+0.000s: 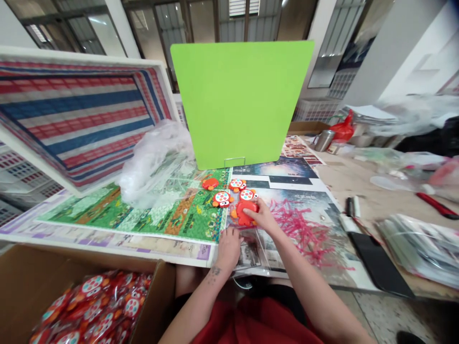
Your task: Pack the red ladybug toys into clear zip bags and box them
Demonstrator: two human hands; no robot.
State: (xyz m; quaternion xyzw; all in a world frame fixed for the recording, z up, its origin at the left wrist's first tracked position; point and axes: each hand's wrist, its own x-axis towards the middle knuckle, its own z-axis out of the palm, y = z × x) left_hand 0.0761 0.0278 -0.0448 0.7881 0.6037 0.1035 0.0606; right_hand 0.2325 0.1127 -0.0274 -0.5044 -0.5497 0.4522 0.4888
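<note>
Right grip on orange plastic toy

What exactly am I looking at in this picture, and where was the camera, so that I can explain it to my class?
This picture comes from a camera worn on a person's head, looking forward and down, so both arms reach in from the bottom edge. There is no machine here, only a person's bare hands. The right hand rests on an orange toy, with the fingers over it. The left hand lies at the edge of a clear plastic bag, though it is hard to tell whether it grips the bag. Spotted toys lie nearby on printed sheets spread over a table. A green board stands behind them. At the lower left, an open cardboard box holds toys in shiny bags.
</note>
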